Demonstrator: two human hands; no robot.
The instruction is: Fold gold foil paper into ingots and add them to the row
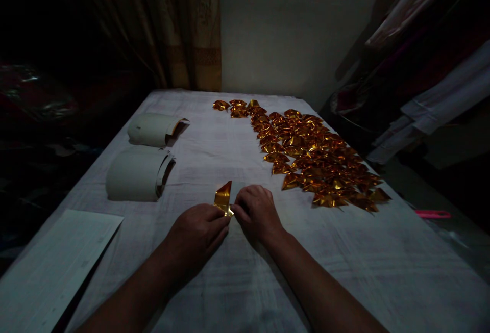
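From where I stand, the person sits over a pale cloth [199, 159] in dim light, both forearms reaching in from the near edge. The left hand [201, 228] lies low, its fingers closed on the lower part of a gold foil piece [222, 195], which stands up between the two hands near the middle of the table, its slanted top pointing away. The right hand [258, 210] is curled in narrow, thumb and forefinger at the foil's lower right corner — whether they truly pinch it, I cannot tell. Beyond the right hand, a broad spread of folded gold pieces [317, 154] covers the right side, crowded together, with a few trailing to the far edge. Over on the left sit two curved pale shells [132, 176], one behind the other — and nearer, a flat white board [57, 266]. A patterned curtain [206, 32] hangs behind.
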